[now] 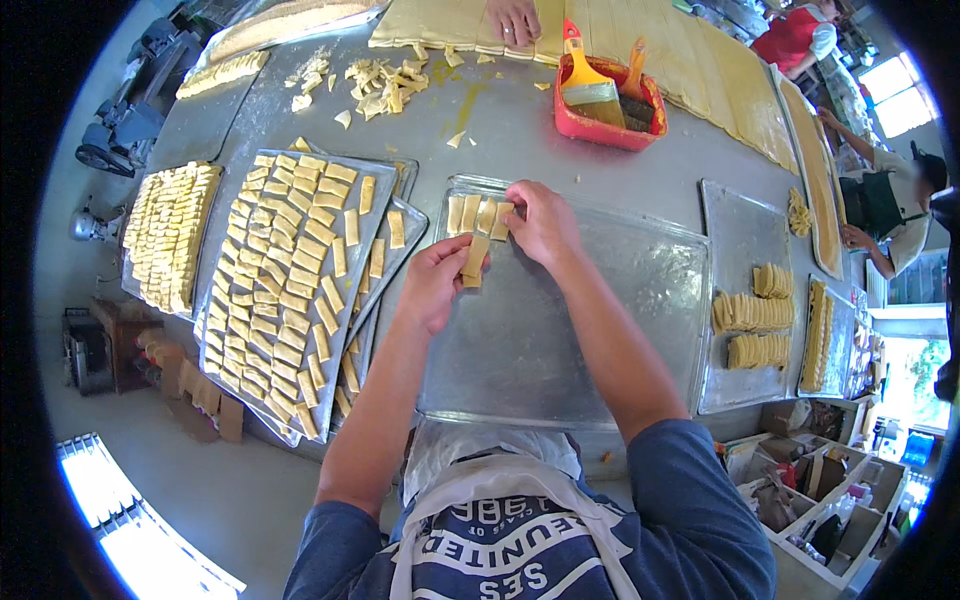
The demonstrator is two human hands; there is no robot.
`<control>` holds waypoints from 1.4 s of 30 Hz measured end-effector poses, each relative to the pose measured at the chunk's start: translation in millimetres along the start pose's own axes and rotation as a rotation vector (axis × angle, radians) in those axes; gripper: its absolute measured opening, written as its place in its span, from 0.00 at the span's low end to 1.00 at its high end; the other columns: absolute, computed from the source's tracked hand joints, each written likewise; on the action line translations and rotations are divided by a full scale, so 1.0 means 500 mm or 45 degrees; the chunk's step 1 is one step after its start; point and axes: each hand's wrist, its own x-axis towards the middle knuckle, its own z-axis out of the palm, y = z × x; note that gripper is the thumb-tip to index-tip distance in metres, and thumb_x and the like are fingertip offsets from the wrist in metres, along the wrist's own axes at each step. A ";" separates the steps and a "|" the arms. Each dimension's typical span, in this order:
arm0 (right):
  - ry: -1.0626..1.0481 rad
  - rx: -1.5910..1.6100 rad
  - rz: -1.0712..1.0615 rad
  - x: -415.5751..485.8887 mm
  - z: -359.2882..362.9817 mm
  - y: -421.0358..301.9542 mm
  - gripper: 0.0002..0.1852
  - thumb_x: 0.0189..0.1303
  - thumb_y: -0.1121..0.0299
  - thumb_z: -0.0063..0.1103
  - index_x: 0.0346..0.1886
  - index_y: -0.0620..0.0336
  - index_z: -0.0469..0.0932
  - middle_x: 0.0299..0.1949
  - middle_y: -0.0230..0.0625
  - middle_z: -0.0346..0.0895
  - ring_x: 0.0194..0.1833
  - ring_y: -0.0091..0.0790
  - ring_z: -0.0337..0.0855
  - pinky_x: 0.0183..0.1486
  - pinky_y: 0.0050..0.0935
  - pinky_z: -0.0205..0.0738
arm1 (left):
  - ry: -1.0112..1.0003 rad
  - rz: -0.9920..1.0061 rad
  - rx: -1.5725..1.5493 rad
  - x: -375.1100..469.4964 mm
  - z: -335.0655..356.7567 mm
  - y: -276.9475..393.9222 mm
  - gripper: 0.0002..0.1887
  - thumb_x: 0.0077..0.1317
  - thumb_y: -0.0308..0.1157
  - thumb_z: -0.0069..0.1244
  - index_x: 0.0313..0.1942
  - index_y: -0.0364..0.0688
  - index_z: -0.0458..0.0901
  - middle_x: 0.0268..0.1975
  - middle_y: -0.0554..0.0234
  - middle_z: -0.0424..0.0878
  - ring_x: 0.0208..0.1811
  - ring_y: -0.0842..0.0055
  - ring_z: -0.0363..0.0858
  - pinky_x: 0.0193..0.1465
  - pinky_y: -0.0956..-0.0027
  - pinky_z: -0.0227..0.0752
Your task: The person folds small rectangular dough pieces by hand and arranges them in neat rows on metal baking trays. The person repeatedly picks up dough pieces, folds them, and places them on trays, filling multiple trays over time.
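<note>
Before me lies a metal baking tray [525, 360] with a short row of dough strips [470, 214] at its far left corner. My left hand [442, 281] holds a couple of dough strips [475, 255] between thumb and fingers, just below that row. At the row's right end, my right hand [544, 225] pinches another dough strip [502, 221] with thumb and forefinger. To the left, a tray [386, 176] is covered with many separate dough strips, stacked over other trays. On a tray [724, 255] at the right lie several rows of dough pieces.
A red tub [611, 139] with two brushes stands beyond my tray. Dough scraps [382, 86] lie at the far left, and a dough sheet [660, 60] spans the far side. Another person's hand [514, 22] rests on it. A co-worker [885, 187] stands at the right.
</note>
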 end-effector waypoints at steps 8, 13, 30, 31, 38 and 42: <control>-0.149 0.288 0.067 -0.053 -0.046 -0.044 0.12 0.58 0.72 0.66 0.45 0.60 0.81 0.38 0.45 0.85 0.40 0.46 0.87 0.44 0.42 0.80 | -0.092 0.137 0.544 0.046 0.028 -0.032 0.22 0.72 0.23 0.44 0.66 0.27 0.70 0.46 0.56 0.87 0.42 0.78 0.85 0.40 0.76 0.75; 0.163 -0.002 -0.026 -0.017 -0.007 0.032 0.12 0.56 0.72 0.66 0.45 0.60 0.81 0.38 0.45 0.85 0.40 0.46 0.87 0.44 0.41 0.80 | -0.089 0.099 0.464 0.028 0.048 -0.018 0.25 0.69 0.19 0.41 0.67 0.27 0.69 0.47 0.55 0.87 0.43 0.78 0.85 0.43 0.76 0.75; 0.167 0.001 0.106 -0.122 -0.106 0.036 0.11 0.59 0.71 0.66 0.45 0.60 0.82 0.44 0.42 0.83 0.35 0.40 0.83 0.40 0.37 0.78 | -0.341 0.752 0.968 -0.217 0.159 0.147 0.16 0.66 0.26 0.57 0.54 0.35 0.84 0.36 0.61 0.83 0.36 0.77 0.81 0.41 0.73 0.75; 0.128 -0.040 0.141 -0.143 -0.140 0.046 0.12 0.59 0.71 0.67 0.46 0.61 0.83 0.45 0.41 0.83 0.32 0.37 0.82 0.38 0.33 0.78 | -0.446 0.950 1.159 -0.283 0.203 0.200 0.17 0.62 0.27 0.60 0.51 0.34 0.84 0.34 0.59 0.82 0.33 0.74 0.80 0.37 0.70 0.73; 0.100 0.345 0.376 -0.377 -0.287 0.126 0.14 0.59 0.68 0.69 0.48 0.59 0.83 0.42 0.37 0.83 0.31 0.29 0.78 0.37 0.30 0.75 | -1.040 1.176 1.944 -0.576 0.465 0.285 0.15 0.60 0.28 0.58 0.49 0.41 0.85 0.32 0.60 0.82 0.32 0.65 0.80 0.36 0.65 0.74; 0.126 0.482 0.427 -0.480 -0.333 0.140 0.12 0.61 0.70 0.69 0.47 0.62 0.82 0.40 0.33 0.82 0.31 0.23 0.75 0.36 0.26 0.73 | -1.313 0.814 2.159 -0.600 0.579 0.244 0.15 0.63 0.30 0.55 0.50 0.41 0.83 0.34 0.57 0.81 0.36 0.62 0.81 0.39 0.63 0.75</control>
